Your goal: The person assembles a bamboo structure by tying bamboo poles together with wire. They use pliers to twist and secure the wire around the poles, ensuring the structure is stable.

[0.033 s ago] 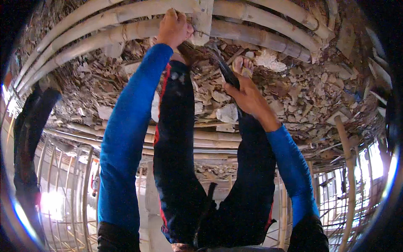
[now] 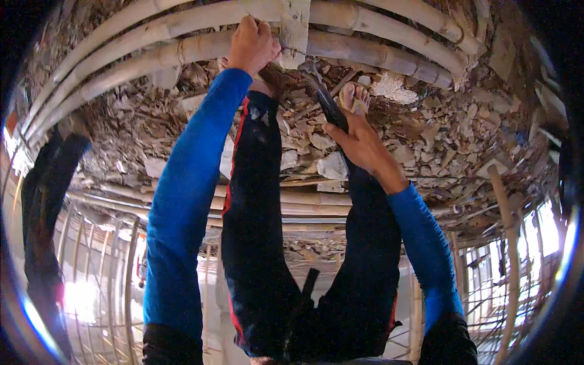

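Observation:
My left hand (image 2: 252,45) is closed in a fist-like pinch over the bamboo poles (image 2: 201,47), just left of a pale upright board (image 2: 294,30). What its fingers hold is hidden; a thin dark strand runs from beside it across the board's lower end. My right hand (image 2: 359,143) grips the black handle of a hammer (image 2: 328,103). The hammer's metal head lies just below the board's end, close to the poles. Both arms wear blue sleeves. My bare feet show near the poles, one partly behind my left hand and the other beyond the hammer.
Broken chips and rubble (image 2: 438,140) cover the ground around my legs. More bamboo poles (image 2: 310,199) lie crosswise behind my feet. An upright pole (image 2: 508,225) stands at the right, and another person's dark-clothed leg (image 2: 48,194) is at the far left.
The view has shifted slightly. Both hands keep nearly the same places and grips, with the hammer head still beside the board's lower end.

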The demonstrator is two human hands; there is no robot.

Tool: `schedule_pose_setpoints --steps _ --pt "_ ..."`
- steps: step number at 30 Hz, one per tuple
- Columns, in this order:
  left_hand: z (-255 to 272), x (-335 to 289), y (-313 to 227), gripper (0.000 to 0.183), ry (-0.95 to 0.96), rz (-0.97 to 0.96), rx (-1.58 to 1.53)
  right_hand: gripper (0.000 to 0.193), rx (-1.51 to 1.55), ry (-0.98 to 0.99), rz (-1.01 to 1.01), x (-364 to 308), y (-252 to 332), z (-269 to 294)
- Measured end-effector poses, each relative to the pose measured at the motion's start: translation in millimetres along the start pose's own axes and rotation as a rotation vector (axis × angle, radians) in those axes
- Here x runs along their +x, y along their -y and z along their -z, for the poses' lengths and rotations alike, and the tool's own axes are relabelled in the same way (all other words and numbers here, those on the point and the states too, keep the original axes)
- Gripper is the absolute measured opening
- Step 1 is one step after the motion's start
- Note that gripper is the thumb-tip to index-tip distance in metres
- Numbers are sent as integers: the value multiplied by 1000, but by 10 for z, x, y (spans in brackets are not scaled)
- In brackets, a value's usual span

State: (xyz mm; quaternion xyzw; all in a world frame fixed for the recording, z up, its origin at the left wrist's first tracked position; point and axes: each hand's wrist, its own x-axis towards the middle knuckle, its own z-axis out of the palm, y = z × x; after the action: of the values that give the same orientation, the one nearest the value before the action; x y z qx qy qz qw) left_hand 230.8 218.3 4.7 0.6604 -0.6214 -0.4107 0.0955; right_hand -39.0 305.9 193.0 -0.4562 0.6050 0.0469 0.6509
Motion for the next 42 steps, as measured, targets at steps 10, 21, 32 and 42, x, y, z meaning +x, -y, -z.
schedule_pose_setpoints --steps 10,21,32,42 --pt "466 -207 -377 21 175 588 -952 40 1107 227 -466 118 229 -596" --pt "565 -391 -394 20 69 187 -807 49 1216 141 -566 99 641 -868" --pt "708 -523 -1460 17 -76 -128 -166 40 473 35 -291 103 647 -627" --pt "678 -1174 -1693 25 -194 -59 -411 49 451 38 -883 -256 1047 -181"
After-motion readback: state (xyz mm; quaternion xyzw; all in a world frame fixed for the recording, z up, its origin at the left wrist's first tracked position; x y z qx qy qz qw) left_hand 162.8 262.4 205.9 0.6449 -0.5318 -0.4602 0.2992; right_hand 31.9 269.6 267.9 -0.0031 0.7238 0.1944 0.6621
